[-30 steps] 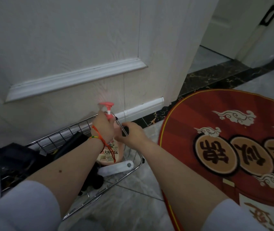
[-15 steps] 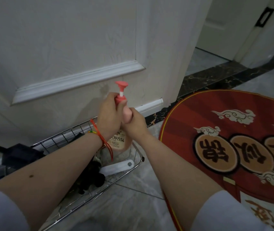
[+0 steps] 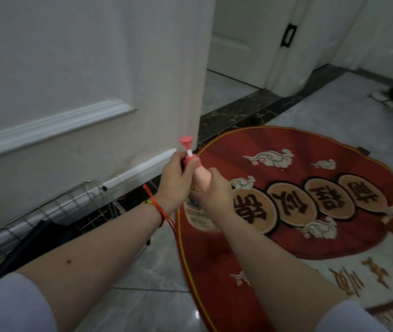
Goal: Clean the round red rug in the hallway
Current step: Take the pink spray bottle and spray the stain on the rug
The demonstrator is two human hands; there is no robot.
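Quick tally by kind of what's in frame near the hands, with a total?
Hands: 2, left hand and right hand
Pump bottle: 1
Round red rug: 1
Wire basket: 1
Wrist cord: 1
Total: 6

Left hand and right hand clasped together, gripping.

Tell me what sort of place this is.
Most likely a home hallway: a round red rug lies on grey floor tiles, beside a white panelled door and a doorway to another room.
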